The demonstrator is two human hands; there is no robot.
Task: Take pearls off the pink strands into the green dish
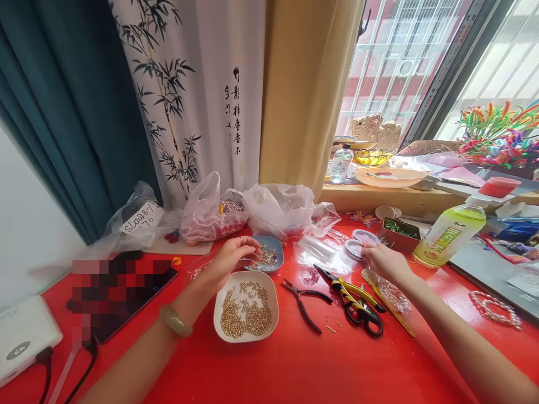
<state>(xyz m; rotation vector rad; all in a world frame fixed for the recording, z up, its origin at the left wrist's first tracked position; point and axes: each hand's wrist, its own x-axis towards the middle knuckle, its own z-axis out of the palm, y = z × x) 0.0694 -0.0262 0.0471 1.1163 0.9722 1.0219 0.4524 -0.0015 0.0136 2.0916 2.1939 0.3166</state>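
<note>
On the red surface (269,373), a white bowl (218,315) with gold beads (248,315) is nearest. Beyond it, the left hand (233,257) is by a blue bowl (279,247), the right hand (385,262) at a round clear disc (354,248); for both, I cannot tell if the grip is closed.

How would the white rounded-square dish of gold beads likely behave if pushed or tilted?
The white rounded-square dish would probably slide rather than tip, since it sits flat on the red table. The small round gold beads look loose, so they would likely roll and might spill if tilted.
</note>
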